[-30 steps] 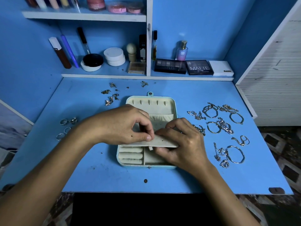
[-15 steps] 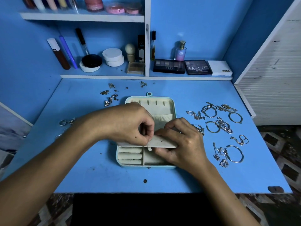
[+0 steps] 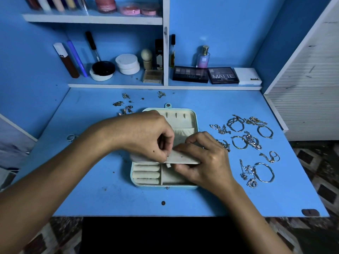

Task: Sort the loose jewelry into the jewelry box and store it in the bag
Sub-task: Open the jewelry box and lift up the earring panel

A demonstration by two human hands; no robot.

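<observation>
The open pale-green jewelry box (image 3: 146, 182) sits mid blue surface (image 3: 110, 198). Left hand (image 3: 146, 136) and right hand (image 3: 203, 162) both pinch its cream perforated earring flap (image 3: 183, 158); silver bangles and chains (image 3: 253, 143) lie right.

light: dim, blue cast | shadows: soft, under hands | focus: sharp centre | edges: wide-angle bowing

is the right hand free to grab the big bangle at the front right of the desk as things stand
Probably not yet: the right hand is pinching the box's flap. The bangle lies uncovered just beside it.
</observation>
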